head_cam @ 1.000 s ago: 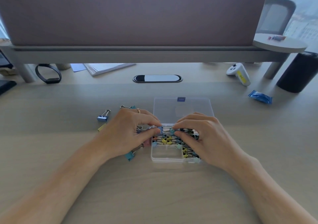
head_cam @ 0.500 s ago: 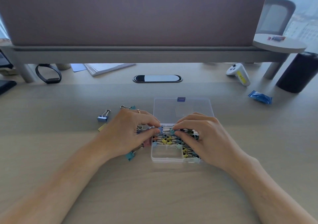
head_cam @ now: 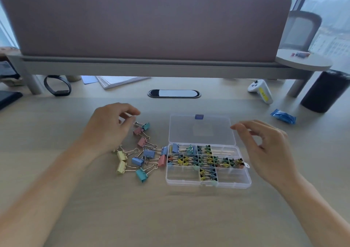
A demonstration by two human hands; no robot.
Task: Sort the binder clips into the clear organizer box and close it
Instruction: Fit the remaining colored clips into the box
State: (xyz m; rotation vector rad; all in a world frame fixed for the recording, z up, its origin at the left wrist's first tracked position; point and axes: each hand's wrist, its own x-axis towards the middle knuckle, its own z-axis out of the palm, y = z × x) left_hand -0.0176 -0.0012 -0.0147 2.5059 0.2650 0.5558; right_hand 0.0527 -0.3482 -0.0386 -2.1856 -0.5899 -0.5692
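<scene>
hands: left hand (head_cam: 108,131) loosely curled, empty, just beside loose binder clips (head_cam: 141,157) on tabletop (head_cam: 170,218) | right hand (head_cam: 265,148) relaxed, empty, beside open lid (head_cam: 201,131) | organizer box (head_cam: 208,185) partly filled, small clips bunched mid-row | risk: larger clips likely overfill cells, wire handles stand proud of dividers, lid won't latch

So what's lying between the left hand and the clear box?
The head view shows loose clips, pink, blue, yellow and teal, scattered on the desk between the left hand and the box; the nearest reach its left wall.
</scene>
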